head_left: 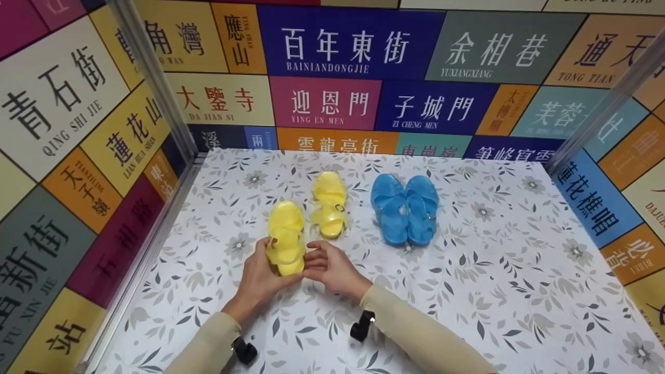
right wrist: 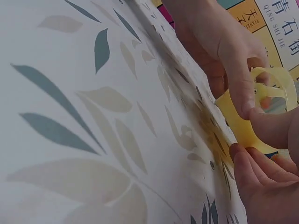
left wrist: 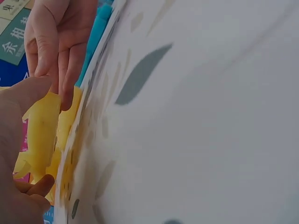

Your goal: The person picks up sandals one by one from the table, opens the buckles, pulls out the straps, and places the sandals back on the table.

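A yellow sandal point(head_left: 286, 234) is gripped in my left hand point(head_left: 262, 278), toe pointing away from me, and looks tilted off the table in the wrist views. My right hand point(head_left: 332, 267) is at its heel end; in the right wrist view the heel point(right wrist: 245, 133) lies between the right thumb and fingers. Both thumbs meet there. Just beyond, a second yellow sandal point(head_left: 329, 189) lies on the table, its small buckle on the right side. To the right, two blue sandals point(head_left: 388, 213) point(head_left: 422, 210) lie side by side, toes pointing away.
The white table point(head_left: 493, 291) has a grey leaf and flower print. Panels with coloured Chinese street signs point(head_left: 324, 104) stand behind it and on both sides. A metal frame edge point(head_left: 143, 275) runs along the left side. Small black devices point(head_left: 362, 326) are strapped at both wrists.
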{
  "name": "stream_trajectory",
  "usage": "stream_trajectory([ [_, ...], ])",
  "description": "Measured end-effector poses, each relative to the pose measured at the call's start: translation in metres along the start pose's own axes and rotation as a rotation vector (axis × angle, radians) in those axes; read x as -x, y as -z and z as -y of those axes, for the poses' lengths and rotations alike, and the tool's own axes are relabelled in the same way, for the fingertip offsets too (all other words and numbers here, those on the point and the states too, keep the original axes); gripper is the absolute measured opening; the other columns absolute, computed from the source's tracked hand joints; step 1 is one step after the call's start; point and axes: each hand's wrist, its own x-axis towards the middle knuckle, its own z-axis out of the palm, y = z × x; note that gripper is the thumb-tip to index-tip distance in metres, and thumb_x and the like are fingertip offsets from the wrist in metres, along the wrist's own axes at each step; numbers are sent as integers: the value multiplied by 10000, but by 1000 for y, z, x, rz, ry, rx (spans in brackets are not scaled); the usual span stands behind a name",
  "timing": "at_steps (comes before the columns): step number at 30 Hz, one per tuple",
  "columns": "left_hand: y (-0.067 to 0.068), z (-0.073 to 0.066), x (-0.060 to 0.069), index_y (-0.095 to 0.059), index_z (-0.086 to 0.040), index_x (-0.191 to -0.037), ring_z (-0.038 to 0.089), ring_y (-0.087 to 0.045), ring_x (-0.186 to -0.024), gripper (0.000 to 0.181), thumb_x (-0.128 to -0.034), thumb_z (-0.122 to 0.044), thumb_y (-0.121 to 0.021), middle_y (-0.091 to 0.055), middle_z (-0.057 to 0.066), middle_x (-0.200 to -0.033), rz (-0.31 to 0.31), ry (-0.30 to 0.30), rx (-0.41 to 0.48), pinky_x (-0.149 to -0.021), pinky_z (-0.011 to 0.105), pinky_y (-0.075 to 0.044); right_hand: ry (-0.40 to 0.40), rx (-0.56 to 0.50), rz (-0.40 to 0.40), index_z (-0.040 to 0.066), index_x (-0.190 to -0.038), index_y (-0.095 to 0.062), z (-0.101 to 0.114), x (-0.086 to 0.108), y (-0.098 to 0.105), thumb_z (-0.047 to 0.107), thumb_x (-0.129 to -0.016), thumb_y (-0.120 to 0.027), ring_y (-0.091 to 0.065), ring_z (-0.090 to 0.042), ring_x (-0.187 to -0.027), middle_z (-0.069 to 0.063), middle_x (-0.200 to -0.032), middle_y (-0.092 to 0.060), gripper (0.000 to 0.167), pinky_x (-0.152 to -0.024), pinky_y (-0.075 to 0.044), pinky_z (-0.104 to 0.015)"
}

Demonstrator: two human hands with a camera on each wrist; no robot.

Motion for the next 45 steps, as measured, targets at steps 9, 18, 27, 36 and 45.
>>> stream_trajectory([
  [9,-3,-14,28,-481,-43,-1409,309,-679,-1115,1067,-594,-469,-1023,-700,156,-1229,37,-49,-7,-962,507,-553,43,212,111,93,-1551,-506,1,20,8,-95,-890,-758,-733,-232,-1078,-109,-1541,-559,733,-927,-597,-277],
  [18,-8,-23,66,-494,-29,-1392,280,-690,-1066,1061,-594,-501,-1012,-708,140,-1195,47,-71,-45,-895,486,-570,43,279,163,100,-1532,-533,6,54,9,-57,-819,-845,-749,-128,-922,-96,-1352,-688,794,-849,-620,-271],
  [27,-18,-42,79,-478,-45,-1419,219,-674,-1134,1027,-650,-493,-992,-686,83,-1257,171,-103,19,-949,462,-570,42,311,135,14,-1506,-521,7,84,19,-37,-777,-879,-746,-116,-815,-99,-1049,-761,814,-769,-630,-274],
  [36,-34,-56,84,-433,-46,-1440,304,-647,-1177,1058,-651,-469,-996,-657,140,-1303,291,-120,13,-994,532,-538,20,312,101,56,-1434,-587,-4,110,31,-59,-746,-882,-746,-132,-821,-106,-1131,-729,757,-761,-630,-271],
  [45,-51,-68,81,-414,-47,-1473,291,-642,-1209,1099,-642,-460,-1004,-652,127,-1340,358,-156,52,-1034,500,-533,19,355,52,10,-1388,-606,-11,123,48,47,-756,-921,-732,-129,-843,-79,-1103,-721,707,-775,-626,-267],
])
